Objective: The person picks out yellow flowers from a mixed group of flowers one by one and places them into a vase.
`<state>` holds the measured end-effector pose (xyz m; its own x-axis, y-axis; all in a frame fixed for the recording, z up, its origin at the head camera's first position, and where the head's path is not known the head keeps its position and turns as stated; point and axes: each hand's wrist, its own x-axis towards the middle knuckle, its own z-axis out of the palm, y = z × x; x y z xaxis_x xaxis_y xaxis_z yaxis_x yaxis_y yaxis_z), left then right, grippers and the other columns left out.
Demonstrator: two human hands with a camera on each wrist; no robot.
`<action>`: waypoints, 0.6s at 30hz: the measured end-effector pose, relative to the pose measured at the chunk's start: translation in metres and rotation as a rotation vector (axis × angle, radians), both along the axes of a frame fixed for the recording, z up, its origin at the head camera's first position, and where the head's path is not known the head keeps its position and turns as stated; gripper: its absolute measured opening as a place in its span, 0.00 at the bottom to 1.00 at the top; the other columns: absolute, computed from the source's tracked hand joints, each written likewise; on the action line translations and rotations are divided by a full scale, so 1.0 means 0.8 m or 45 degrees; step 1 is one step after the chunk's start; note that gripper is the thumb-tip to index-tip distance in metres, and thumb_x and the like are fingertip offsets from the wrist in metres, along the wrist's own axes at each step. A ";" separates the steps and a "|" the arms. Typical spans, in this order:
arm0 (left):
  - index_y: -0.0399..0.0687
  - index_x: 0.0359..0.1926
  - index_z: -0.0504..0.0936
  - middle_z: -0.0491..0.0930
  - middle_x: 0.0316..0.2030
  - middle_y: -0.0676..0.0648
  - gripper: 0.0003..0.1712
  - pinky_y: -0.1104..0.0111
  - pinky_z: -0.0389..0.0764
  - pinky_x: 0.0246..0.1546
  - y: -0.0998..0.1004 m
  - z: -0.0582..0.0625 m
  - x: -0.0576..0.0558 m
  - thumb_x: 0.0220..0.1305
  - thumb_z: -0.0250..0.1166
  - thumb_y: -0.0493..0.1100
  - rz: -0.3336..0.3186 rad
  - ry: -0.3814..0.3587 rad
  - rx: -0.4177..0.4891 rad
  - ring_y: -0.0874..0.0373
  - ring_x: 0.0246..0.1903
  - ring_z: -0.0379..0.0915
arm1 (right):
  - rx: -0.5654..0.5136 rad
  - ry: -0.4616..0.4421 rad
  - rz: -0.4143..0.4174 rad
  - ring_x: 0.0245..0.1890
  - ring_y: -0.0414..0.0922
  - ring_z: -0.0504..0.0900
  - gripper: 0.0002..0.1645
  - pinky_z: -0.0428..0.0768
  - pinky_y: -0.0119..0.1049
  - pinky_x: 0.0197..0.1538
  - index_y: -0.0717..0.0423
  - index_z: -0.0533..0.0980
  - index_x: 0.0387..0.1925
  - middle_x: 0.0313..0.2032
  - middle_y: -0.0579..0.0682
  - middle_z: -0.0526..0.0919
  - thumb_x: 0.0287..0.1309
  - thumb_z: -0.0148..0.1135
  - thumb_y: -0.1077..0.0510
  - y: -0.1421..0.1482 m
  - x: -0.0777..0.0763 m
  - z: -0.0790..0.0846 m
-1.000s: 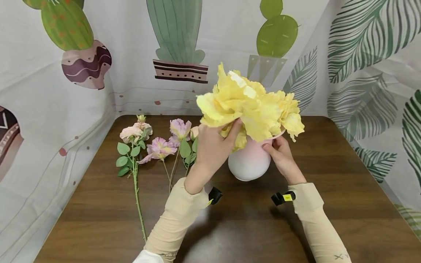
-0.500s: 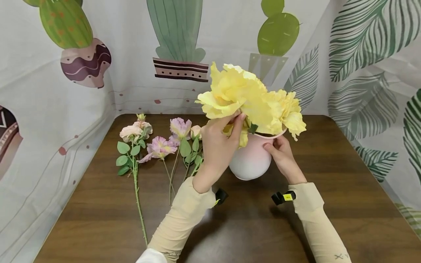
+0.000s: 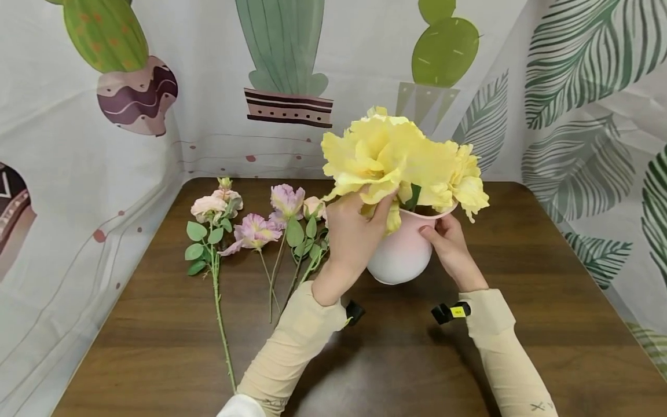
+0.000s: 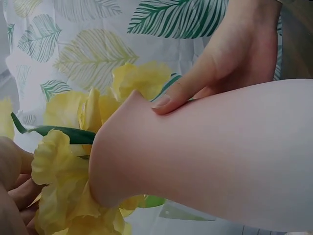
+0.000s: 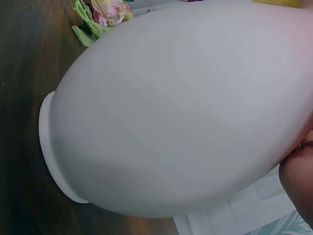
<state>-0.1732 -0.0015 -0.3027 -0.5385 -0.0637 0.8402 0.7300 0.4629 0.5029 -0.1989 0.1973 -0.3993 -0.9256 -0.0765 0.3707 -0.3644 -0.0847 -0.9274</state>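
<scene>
A pink-and-white vase [image 3: 400,255] with a flared rim stands in front of me, several large yellow flowers [image 3: 464,176] crowding its mouth. My left hand [image 3: 354,246] pinches the nearest yellow flower [image 3: 376,156] just beneath its bloom, at the left of the rim. Petals cover the fingertips in the head view. A dark green leaf [image 4: 63,133] pokes out at the mouth in the left wrist view. At the vase's right side, my right hand [image 3: 452,246] grips the neck, thumb [image 4: 171,98] on the near side. The vase body [image 5: 171,112] fills the right wrist view.
Left of the vase on the brown table [image 3: 156,347] lie a long-stemmed pale pink rose [image 3: 208,208], purple flowers [image 3: 255,233] and a peach bud [image 3: 314,205] with green leaves. A printed cloth [image 3: 365,52] hangs behind the table.
My left hand has shifted right, and the yellow flower has turned, its bloom now facing me more. The dark leaf and vase rim have come into sight. The right hand keeps its hold.
</scene>
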 end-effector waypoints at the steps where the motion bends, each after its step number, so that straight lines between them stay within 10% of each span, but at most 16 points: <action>1: 0.38 0.30 0.86 0.84 0.22 0.43 0.04 0.67 0.78 0.21 0.001 -0.001 0.001 0.58 0.68 0.37 0.017 -0.013 -0.022 0.55 0.20 0.79 | 0.002 0.000 -0.002 0.43 0.35 0.74 0.24 0.76 0.26 0.43 0.41 0.74 0.52 0.44 0.39 0.78 0.54 0.69 0.43 0.000 0.000 0.000; 9: 0.37 0.29 0.85 0.79 0.16 0.44 0.06 0.70 0.67 0.14 0.007 -0.006 0.006 0.56 0.70 0.38 0.019 -0.069 -0.003 0.57 0.14 0.69 | 0.005 -0.017 -0.012 0.42 0.35 0.75 0.23 0.76 0.26 0.43 0.42 0.75 0.52 0.44 0.39 0.78 0.55 0.68 0.45 0.001 0.001 -0.002; 18: 0.38 0.44 0.79 0.83 0.38 0.43 0.11 0.64 0.82 0.38 -0.002 -0.004 0.020 0.60 0.63 0.34 -0.240 -0.269 0.133 0.55 0.40 0.80 | 0.011 0.003 0.023 0.43 0.34 0.76 0.26 0.76 0.24 0.43 0.45 0.74 0.55 0.45 0.41 0.80 0.56 0.67 0.44 0.003 0.002 0.000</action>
